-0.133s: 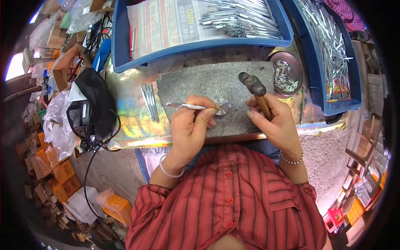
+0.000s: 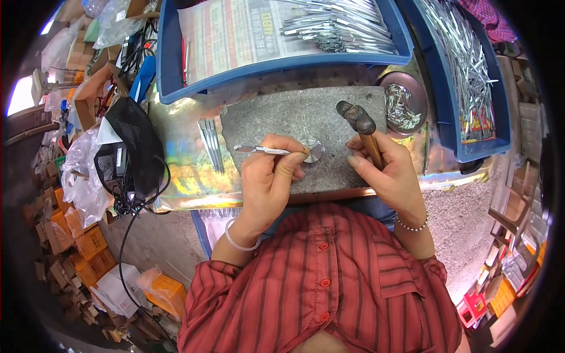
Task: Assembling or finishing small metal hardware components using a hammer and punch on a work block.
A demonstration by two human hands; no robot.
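My left hand pinches a slim flat silver metal piece, its free end pointing left and its other end at my fingertips. Those fingertips are over a small round shiny metal disc on a grey stone slab. In my right hand is a hammer, gripped by its wooden handle. The dark hammer head is raised above the slab's right part. Several similar slim metal pieces lie side by side left of the slab.
Behind the slab is a blue tray with paper and a heap of slim metal pieces. A round dish of small metal parts sits right, beside another filled blue tray. A black mesh bag with cables lies left.
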